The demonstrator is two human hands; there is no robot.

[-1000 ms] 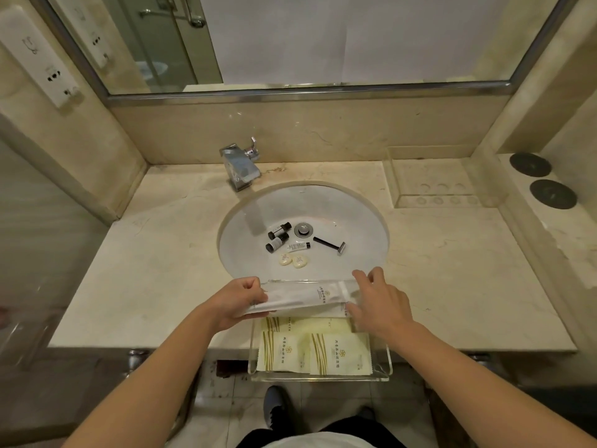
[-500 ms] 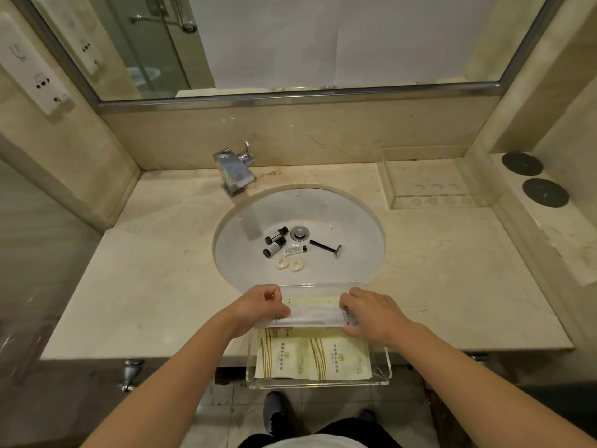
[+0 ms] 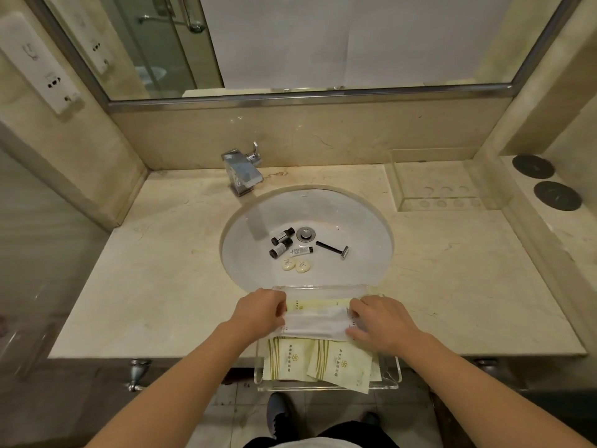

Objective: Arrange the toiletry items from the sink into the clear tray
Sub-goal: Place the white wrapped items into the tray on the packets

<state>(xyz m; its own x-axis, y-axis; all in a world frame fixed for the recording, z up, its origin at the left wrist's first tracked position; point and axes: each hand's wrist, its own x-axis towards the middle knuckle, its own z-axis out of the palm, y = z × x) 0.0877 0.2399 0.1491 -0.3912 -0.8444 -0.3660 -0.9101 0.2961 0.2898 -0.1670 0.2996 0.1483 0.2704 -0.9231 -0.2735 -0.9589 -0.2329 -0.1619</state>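
A clear tray (image 3: 392, 379) sits at the counter's front edge and overhangs it. Two cream sachets (image 3: 318, 358) lie in its near half. My left hand (image 3: 260, 310) and my right hand (image 3: 378, 320) each pinch one end of a long white wrapped packet (image 3: 318, 323), which lies across the tray's middle over a cream packet (image 3: 315, 303). In the white sink (image 3: 365, 227) lie two small dark bottles (image 3: 281, 242), a small white tube (image 3: 302, 251), two oval soaps (image 3: 295, 265) and a black razor (image 3: 332, 249).
A chrome tap (image 3: 242, 171) stands behind the sink. A second clear holder (image 3: 436, 184) is at the back right, with two dark round discs (image 3: 546, 182) on the ledge beside it. A mirror spans the wall. My shoe shows on the floor below the tray.
Both hands brought the long white packet down from above the tray's far edge into the tray and moved closer together. The items in the sink stayed put.
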